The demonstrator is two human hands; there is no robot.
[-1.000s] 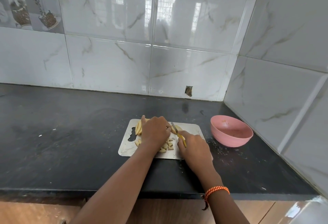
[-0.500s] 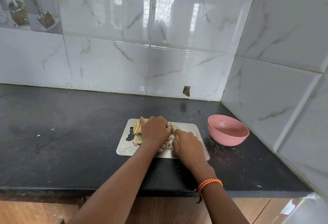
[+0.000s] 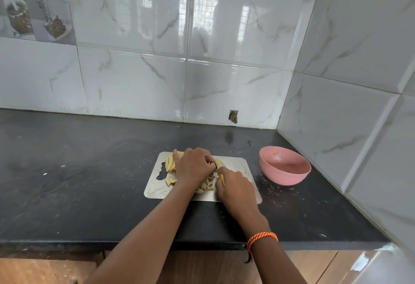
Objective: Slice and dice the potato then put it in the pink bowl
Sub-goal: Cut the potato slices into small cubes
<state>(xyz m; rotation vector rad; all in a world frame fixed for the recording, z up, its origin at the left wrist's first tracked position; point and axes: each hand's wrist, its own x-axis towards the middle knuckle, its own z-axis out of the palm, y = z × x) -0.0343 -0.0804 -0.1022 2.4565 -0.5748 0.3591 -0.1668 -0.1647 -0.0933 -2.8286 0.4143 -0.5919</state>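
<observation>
A steel cutting board (image 3: 238, 164) lies on the black counter. Pale potato slices (image 3: 170, 162) are stacked at its far left, and small diced pieces (image 3: 207, 185) lie near its front. My left hand (image 3: 194, 165) curls over the slices and holds them down. My right hand (image 3: 234, 188) grips a knife with a yellow handle (image 3: 221, 177); its blade (image 3: 216, 164) meets the potato just beside my left fingers. The pink bowl (image 3: 285, 164) stands to the right of the board and holds only a few specks.
The black counter (image 3: 78, 182) runs wide to the left of the board. Tiled walls close off the back and the right, meeting in a corner behind the bowl. The counter's front edge (image 3: 67, 244) is near me, with wooden cabinet fronts below.
The knife has come down closer to my left fingers, and my right hand has shifted slightly toward them. My left hand stays on the slices.
</observation>
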